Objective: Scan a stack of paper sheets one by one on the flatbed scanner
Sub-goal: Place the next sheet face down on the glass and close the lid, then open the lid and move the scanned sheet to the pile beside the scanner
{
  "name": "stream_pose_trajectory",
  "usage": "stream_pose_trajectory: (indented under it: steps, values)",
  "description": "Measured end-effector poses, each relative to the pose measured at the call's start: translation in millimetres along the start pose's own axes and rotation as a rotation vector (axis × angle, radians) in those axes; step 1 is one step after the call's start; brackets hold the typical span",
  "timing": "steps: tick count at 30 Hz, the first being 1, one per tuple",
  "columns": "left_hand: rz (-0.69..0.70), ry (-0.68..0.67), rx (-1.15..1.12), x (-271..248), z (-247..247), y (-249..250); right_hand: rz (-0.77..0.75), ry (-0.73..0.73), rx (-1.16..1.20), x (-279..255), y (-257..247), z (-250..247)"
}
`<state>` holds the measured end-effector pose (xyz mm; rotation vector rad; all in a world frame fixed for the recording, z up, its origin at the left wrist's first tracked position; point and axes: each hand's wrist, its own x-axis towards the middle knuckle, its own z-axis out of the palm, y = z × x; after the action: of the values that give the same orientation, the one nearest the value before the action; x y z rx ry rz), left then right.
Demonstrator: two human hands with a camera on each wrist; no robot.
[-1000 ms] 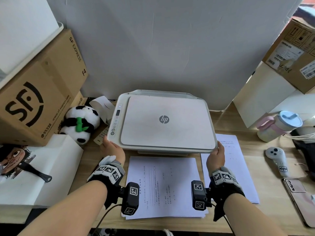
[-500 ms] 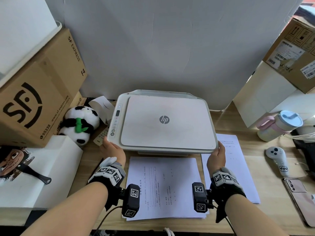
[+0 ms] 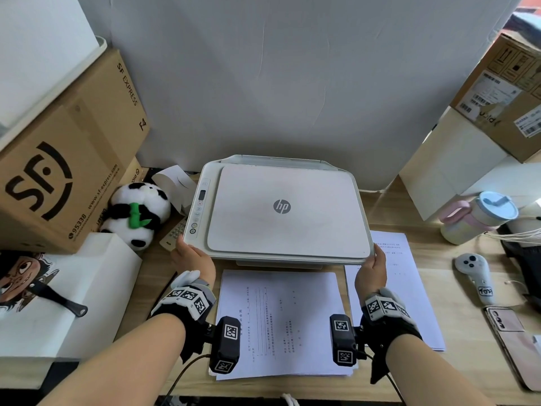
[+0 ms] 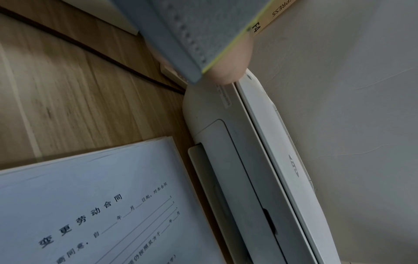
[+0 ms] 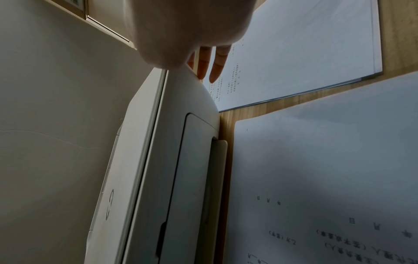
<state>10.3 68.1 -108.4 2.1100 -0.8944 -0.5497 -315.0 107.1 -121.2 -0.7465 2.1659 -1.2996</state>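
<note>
The white HP flatbed scanner (image 3: 281, 206) stands mid-desk with its lid down. My left hand (image 3: 193, 256) is at its front left corner; a fingertip (image 4: 233, 66) presses on that corner and the other fingers are hidden. My right hand (image 3: 370, 268) holds the front right corner, thumb on the top edge, straight fingers (image 5: 217, 64) lying along the scanner's side (image 5: 158, 160). A stack of printed sheets (image 3: 281, 320) lies flat in front of the scanner, between my wrists. A second pile of sheets (image 3: 404, 273) lies to the right, partly under my right hand.
A panda plush (image 3: 136, 215), a remote (image 3: 174, 234) and an SF cardboard box (image 3: 58, 159) crowd the left side. At the right are a pink and blue cup (image 3: 480, 218), a white controller (image 3: 475, 273) and a phone (image 3: 515, 341). A white board stands close behind the scanner.
</note>
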Motion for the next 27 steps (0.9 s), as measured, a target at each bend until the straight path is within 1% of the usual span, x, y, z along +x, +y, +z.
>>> stream_pose_trajectory:
  steps: [9, 16, 19, 24, 26, 27]
  values:
    - [-0.027, -0.019, -0.022, -1, -4, 5, 0.022, -0.013, 0.01, -1, -4, -1]
    - [-0.055, -0.061, -0.005, -2, -11, 10, 0.053, -0.041, 0.011, -3, -12, -5]
    - [-0.09, -0.087, 0.004, 1, -13, 13, 0.064, -0.05, -0.009, -4, -15, -7]
    - [-0.171, -0.196, 0.01, 9, -30, 36, 0.07, -0.101, -0.033, -4, -18, -11]
    - [-0.158, -0.195, 0.084, 17, -37, 46, 0.073, -0.104, -0.047, -3, -18, -12]
    - [-0.127, -0.179, 0.112, 23, -38, 50, 0.073, -0.102, -0.058, -3, -18, -12]
